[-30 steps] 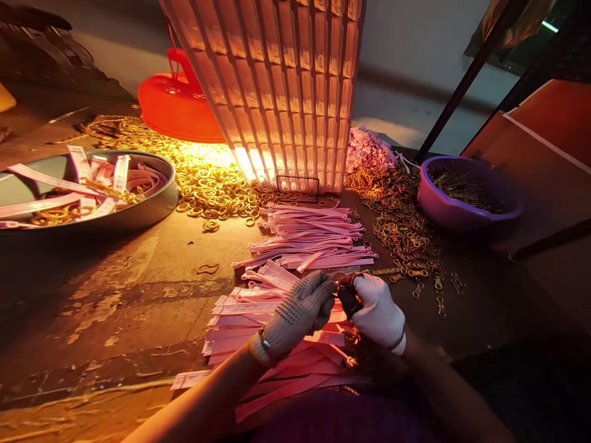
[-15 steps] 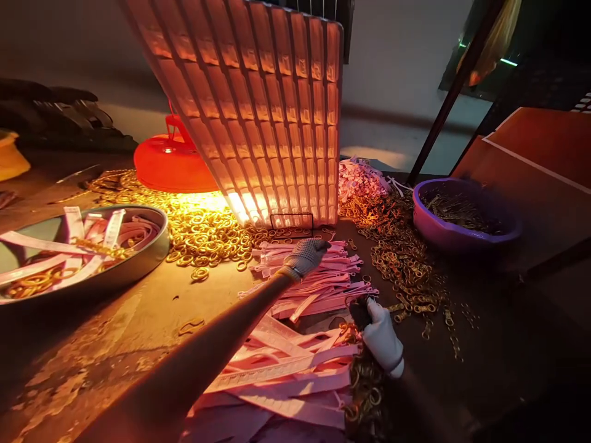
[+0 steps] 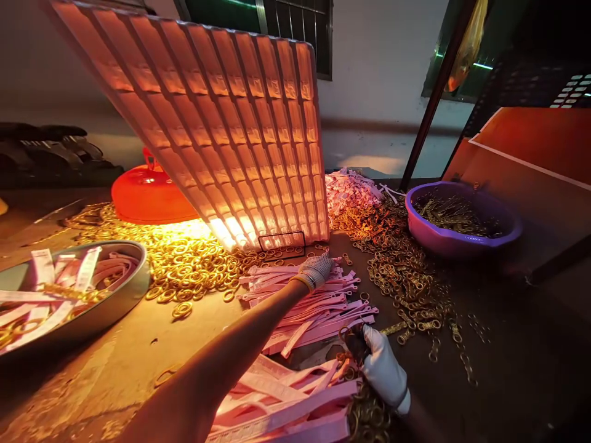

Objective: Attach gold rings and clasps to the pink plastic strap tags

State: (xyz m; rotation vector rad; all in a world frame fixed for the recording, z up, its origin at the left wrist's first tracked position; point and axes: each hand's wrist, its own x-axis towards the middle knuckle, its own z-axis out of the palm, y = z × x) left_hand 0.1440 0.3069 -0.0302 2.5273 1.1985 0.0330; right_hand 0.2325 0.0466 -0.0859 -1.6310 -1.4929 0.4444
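My left hand (image 3: 317,271), in a dotted white glove, reaches over the far end of a row of pink straps (image 3: 300,307) with small loops at their right ends. Its fingers point away and their tips are hidden. Closer in, my right hand (image 3: 381,363) wears a white glove with dark fingertips, pinched together. A thin gold ring (image 3: 343,332) shows at those fingertips. Below it lie wider pink straps (image 3: 286,406) and a heap of gold rings (image 3: 367,418). Gold clasp chains (image 3: 410,301) are spread just right of the straps.
A ribbed translucent panel (image 3: 258,141) stands upright beyond the straps. Behind its left side a red lamp (image 3: 152,197) lights a pile of gold rings (image 3: 189,264). A metal basin (image 3: 133,289) stands left, a purple basin (image 3: 462,243) at the right. More pink pieces (image 3: 351,187) are heaped behind.
The view has shifted, so the panel and basins sit further left and mostly lower. My left hand remains over the strap row's far end; my right hand remains pinched near the loops.
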